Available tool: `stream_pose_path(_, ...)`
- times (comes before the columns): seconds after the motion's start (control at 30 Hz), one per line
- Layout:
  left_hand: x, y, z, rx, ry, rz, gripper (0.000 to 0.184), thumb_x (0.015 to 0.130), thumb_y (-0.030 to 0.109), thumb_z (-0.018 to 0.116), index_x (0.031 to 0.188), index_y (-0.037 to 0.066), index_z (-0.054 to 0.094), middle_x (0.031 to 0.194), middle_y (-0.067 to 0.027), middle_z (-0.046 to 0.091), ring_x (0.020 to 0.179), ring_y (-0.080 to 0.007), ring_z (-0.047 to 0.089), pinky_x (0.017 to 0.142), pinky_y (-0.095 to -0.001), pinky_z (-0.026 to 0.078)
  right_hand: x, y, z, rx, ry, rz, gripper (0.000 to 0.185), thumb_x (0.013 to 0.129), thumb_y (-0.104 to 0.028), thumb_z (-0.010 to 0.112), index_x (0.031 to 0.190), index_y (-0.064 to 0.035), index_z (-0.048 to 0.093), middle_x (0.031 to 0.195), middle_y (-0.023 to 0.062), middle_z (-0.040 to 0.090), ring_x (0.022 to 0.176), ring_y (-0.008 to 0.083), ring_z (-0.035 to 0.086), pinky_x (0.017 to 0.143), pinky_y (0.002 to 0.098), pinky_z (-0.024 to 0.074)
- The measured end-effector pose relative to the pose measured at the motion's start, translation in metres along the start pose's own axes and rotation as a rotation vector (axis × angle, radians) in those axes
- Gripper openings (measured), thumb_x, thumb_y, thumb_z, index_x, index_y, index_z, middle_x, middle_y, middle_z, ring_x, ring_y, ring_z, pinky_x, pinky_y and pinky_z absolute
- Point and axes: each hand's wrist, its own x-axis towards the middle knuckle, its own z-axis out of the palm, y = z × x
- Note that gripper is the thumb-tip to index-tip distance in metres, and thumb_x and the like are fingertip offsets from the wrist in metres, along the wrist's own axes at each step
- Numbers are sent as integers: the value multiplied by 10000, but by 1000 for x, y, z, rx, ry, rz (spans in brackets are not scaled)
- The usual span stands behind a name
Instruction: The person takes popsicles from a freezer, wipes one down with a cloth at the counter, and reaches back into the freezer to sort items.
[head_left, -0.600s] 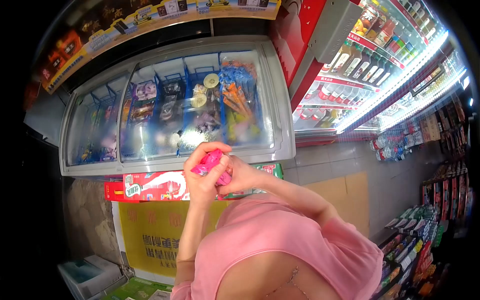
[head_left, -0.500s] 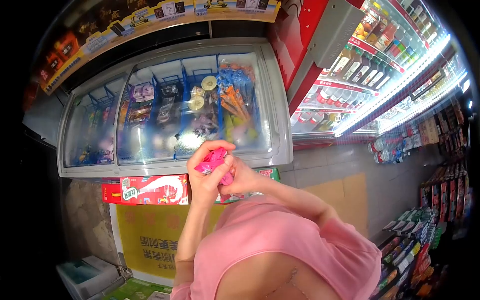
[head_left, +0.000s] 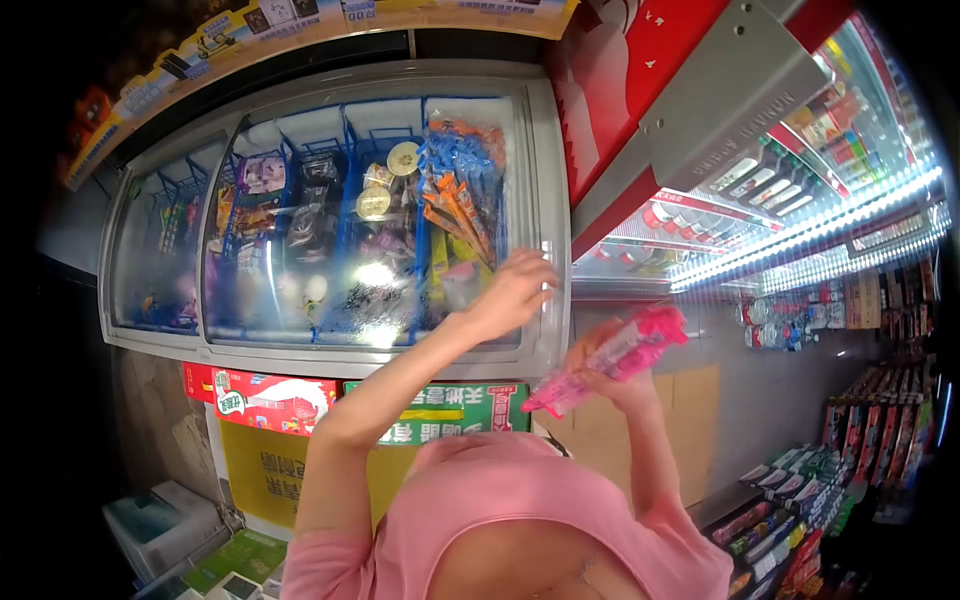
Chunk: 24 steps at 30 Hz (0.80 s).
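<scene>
My left hand [head_left: 515,292] is over the right end of the chest freezer [head_left: 556,200], at the edge of its glass lid, with its fingers bent and slightly apart. It holds no loose item. To the right, in front of the freezer's corner, my right hand [head_left: 612,375] is closed around a pink plastic package [head_left: 640,345], which slants up to the right. Under the glass, blue baskets hold orange and blue wrapped items [head_left: 458,205], round-lidded cups [head_left: 374,203] and purple packs [head_left: 262,174].
Red [head_left: 275,402] and green [head_left: 440,400] cartons stand along the freezer's near side. A lit drinks cooler [head_left: 660,130] rises at the right. Bottle packs [head_left: 775,325] and snack racks [head_left: 790,520] line the right side. A white box [head_left: 165,525] sits lower left.
Both hands were together on the crumpled pink package. My left hand has let go and moved to the freezer's right end; my right hand has carried the package rightward. The view has shifted.
</scene>
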Motion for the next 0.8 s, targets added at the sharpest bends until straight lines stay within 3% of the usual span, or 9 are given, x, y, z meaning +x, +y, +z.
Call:
stream_pose_path(0.07, 13, -19, 20, 55, -90, -29, 138, 737, 89, 633, 852, 17, 606, 910, -131, 564, 986, -304, 513, 964, -393, 369, -3, 8, -15, 28, 66, -73, 319, 654, 36, 688, 884, -55, 486, 773, 67, 584, 766, 167, 592, 681, 327, 498)
stream_pose_path(0.17, 18, -53, 37, 148, -200, -13, 116, 716, 91, 647, 789, 26, 585, 831, -109, 518, 912, -279, 507, 1006, -418, 351, -2, 10, -25, 94, 110, -96, 325, 648, 58, 671, 875, -55, 468, 775, 72, 562, 777, 182, 594, 694, 344, 498)
stream_pose_path(0.23, 13, -65, 33, 271, -280, 136, 115, 740, 121, 635, 778, 30, 576, 838, -99, 527, 939, -263, 505, 1018, -418, 341, 1, 8, -28, 83, 146, -64, 333, 649, 56, 666, 889, -55, 463, 787, 71, 551, 789, 188, 592, 704, 353, 499)
stream_pose_path(0.4, 1, -65, 30, 268, -270, 117, 104, 768, 141, 619, 761, 47, 575, 830, -82, 522, 970, -243, 508, 1064, -460, 279, 28, 7, -26, 83, 177, 0, 326, 649, 75, 648, 885, -54, 463, 804, 77, 552, 806, 192, 588, 708, 355, 502)
stream_pose_path(0.5, -6, -63, 23, 290, -263, 103, 94, 771, 132, 609, 739, 52, 572, 808, -80, 519, 981, -242, 512, 1085, -508, 229, 46, 4, -20, 33, 191, 14, 346, 641, -22, 689, 876, -76, 441, 783, 82, 548, 760, 210, 561, 710, 374, 476)
stream_pose_path(0.63, -18, -66, -2, 301, -242, 113, 80, 763, 115, 602, 718, 60, 566, 787, -72, 517, 988, -231, 520, 1096, -546, 188, 62, 2, -19, 55, 177, -5, 344, 650, -28, 682, 886, -80, 437, 794, 82, 548, 767, 209, 557, 720, 373, 468)
stream_pose_path(0.8, -54, -73, -58, 526, -317, 94, 60, 754, 113, 608, 717, 69, 591, 836, -64, 554, 1084, -204, 515, 1116, -536, 165, 81, 6, -25, -13, 138, -12, 331, 680, -26, 656, 906, -84, 421, 826, 85, 545, 811, 211, 549, 766, 372, 450)
